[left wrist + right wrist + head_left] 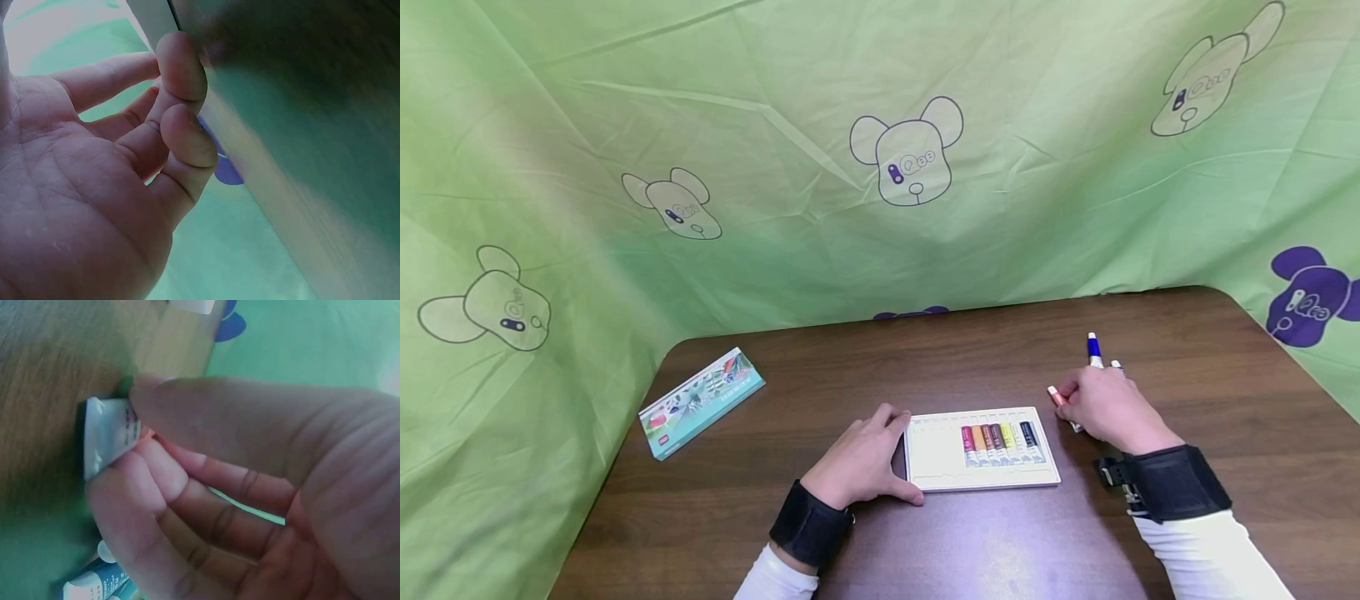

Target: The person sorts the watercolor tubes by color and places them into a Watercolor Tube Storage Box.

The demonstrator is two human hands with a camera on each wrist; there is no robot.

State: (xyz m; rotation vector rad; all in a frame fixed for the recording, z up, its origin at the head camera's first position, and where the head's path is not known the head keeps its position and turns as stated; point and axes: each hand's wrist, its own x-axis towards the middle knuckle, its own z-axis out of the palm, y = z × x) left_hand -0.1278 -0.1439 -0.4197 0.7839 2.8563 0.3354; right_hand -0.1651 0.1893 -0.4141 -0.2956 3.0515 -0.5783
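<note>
I have the left hand [861, 458] nearest, its thumb and fingers apart around the left end of a white plastic tray [932, 457], well in from the left edge of the wooden surface [700, 525]. The tray carries a row of coloured paint tubes [987, 437]. Just off its right end, my right hand [1108, 404] has thumb and index finger clamped on an orange paint tube [1057, 397], cap pointing away. I see a teal paint box [700, 406] by the surface's left edge; farther off, a blue paint tube [1094, 350] lies toward the far right corner. A green curtain [790, 258] hangs beyond the back edge.
</note>
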